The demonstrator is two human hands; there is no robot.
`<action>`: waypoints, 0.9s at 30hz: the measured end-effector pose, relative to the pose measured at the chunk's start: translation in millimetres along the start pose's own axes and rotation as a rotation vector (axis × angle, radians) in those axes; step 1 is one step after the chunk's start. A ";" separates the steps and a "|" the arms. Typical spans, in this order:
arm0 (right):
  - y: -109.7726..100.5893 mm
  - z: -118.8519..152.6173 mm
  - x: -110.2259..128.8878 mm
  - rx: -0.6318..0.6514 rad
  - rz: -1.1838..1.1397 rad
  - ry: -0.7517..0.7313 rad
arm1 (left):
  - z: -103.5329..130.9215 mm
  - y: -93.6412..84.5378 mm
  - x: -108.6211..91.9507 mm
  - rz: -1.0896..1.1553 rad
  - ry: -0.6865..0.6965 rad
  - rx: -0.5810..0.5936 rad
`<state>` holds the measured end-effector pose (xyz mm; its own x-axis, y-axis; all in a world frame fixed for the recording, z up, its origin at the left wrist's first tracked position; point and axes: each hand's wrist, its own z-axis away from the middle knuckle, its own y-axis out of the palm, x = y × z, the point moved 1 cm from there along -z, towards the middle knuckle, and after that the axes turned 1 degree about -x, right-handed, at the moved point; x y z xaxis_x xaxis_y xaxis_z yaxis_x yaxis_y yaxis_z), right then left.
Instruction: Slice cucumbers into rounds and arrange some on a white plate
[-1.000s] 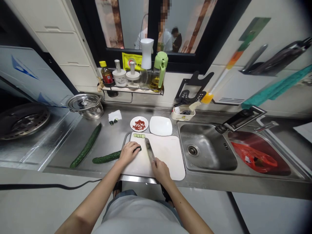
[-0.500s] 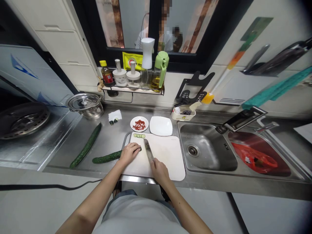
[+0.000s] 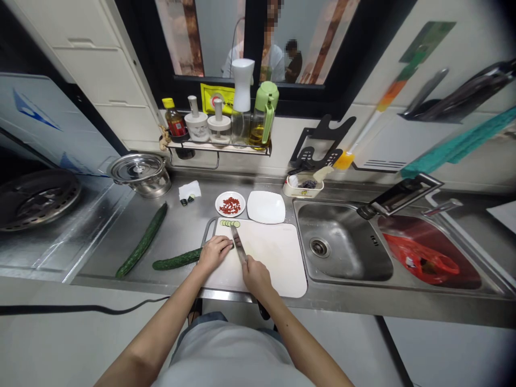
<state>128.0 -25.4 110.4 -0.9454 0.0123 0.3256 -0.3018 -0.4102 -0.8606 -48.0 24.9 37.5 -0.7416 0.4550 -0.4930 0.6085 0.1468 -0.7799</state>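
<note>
My left hand (image 3: 215,252) is closed over a long green cucumber (image 3: 177,260), whose far end sticks out past the cutting board's left edge. The cut end lies under my fingertips, mostly hidden. In my right hand (image 3: 256,275) is a kitchen knife (image 3: 238,244), its blade right beside the fingertips of my left hand and pointing away from me. Both hands are over the white cutting board (image 3: 278,269). A short row of cucumber slices (image 3: 229,223) lies at the board's upper left, near the knife tip.
A second cucumber (image 3: 143,242) lies on the steel counter to the left. Behind the board stand a plate of chopped red pieces (image 3: 230,203) and a white plate (image 3: 266,207). The sink (image 3: 342,244) is at the right, a lidded pot (image 3: 141,174) at the back left.
My right hand has moved the knife left, so that its blade is now close to my left fingertips. My left hand stays on the cucumber.
</note>
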 end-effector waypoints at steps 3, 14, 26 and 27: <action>-0.4 -0.4 2.9 0.006 0.014 -0.002 | 0.4 0.3 -0.1 0.000 0.005 -0.006; -0.3 0.5 7.8 0.016 0.034 -0.003 | 0.3 1.1 0.8 -0.006 0.016 -0.023; -10.2 8.2 14.2 0.072 0.062 0.001 | 0.8 1.2 -0.1 -0.020 0.017 0.001; -11.4 9.6 14.2 0.077 0.064 -0.001 | 0.9 1.3 -0.2 -0.018 0.017 -0.002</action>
<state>119.3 -29.2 128.6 -0.9624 -0.0172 0.2709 -0.2299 -0.4791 -0.8471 -47.3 24.2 36.2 -0.7475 0.4672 -0.4723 0.5957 0.1568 -0.7878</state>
